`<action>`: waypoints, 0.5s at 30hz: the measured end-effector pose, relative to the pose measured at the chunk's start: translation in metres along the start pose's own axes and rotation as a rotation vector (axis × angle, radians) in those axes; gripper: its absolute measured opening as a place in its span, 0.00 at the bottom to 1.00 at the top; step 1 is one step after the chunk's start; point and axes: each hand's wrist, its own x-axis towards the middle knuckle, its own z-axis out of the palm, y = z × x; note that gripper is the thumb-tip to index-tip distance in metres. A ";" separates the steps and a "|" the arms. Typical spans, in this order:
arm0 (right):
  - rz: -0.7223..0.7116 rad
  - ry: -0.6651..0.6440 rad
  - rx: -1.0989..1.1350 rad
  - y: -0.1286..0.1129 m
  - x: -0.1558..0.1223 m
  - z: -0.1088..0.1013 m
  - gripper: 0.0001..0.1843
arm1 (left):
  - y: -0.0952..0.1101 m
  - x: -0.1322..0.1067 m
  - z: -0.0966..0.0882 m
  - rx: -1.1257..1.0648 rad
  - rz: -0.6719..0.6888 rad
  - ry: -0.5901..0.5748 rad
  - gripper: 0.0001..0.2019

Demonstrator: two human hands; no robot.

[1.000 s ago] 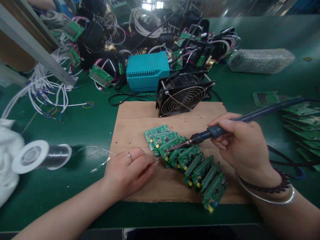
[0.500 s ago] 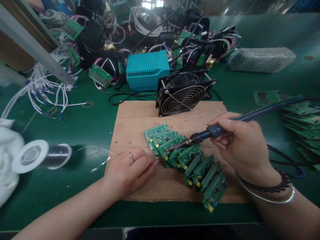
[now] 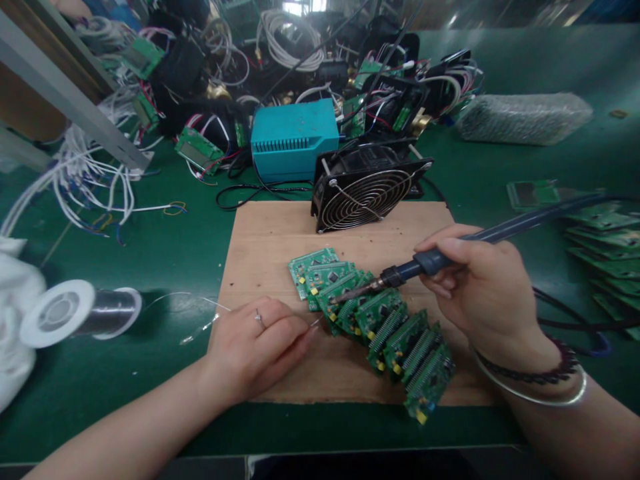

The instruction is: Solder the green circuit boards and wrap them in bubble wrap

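Note:
My right hand is closed around the blue handle of a soldering iron, its tip resting on a fanned row of several green circuit boards on a wooden board. My left hand lies on the wood just left of the boards, fingers pinched on a thin solder wire that runs back to a spool on the left. The wire end points at the nearest boards beside the iron's tip.
A black fan stands at the back of the wood, a teal box behind it. Tangled cables and parts fill the far table. More green boards lie stacked at right, a wrapped bundle beyond, white cloth at left.
Almost nothing: my left hand has shifted slightly toward me while still pinching the wire. The iron's tip stays on the same boards.

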 end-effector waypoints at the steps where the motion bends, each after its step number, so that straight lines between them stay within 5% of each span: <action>1: -0.002 -0.004 0.000 0.001 0.000 0.001 0.06 | 0.000 0.000 0.000 0.003 -0.001 -0.001 0.06; 15: 0.083 -0.028 0.102 0.010 0.013 0.004 0.04 | -0.003 -0.001 0.003 0.035 -0.006 -0.015 0.07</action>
